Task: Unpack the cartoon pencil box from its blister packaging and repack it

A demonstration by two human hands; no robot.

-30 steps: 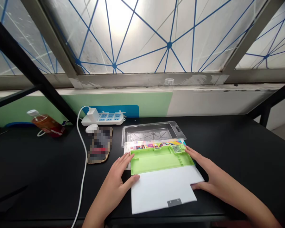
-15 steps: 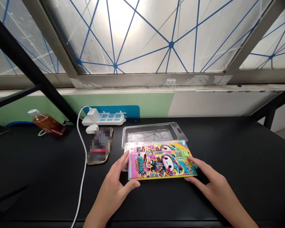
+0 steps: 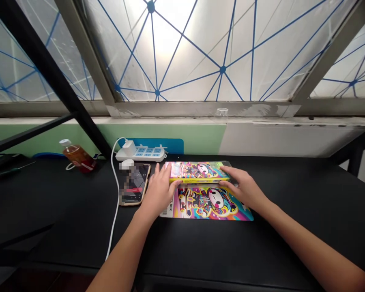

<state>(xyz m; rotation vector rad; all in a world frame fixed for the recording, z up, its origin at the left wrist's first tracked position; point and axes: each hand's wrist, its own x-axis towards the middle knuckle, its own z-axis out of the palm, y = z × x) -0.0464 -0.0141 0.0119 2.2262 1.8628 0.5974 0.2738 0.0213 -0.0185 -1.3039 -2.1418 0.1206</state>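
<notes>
A colourful cartoon-printed pencil box with its lid closed is held a little way out over the black desk. My left hand grips its left end and my right hand grips its right end, fingers curled on the edges. Below the box, nearer me, a printed card insert lies flat on the desk. The clear plastic tray is mostly hidden behind the box.
A phone lies left of my left hand. Behind it sit a white power strip with a plug and a white cable running toward me. A drink bottle lies at the far left, below the window.
The green box, open a second ago, was shut. Both hands then carried it away from me toward the clear tray, uncovering the printed card. The camera tilted up slightly.
</notes>
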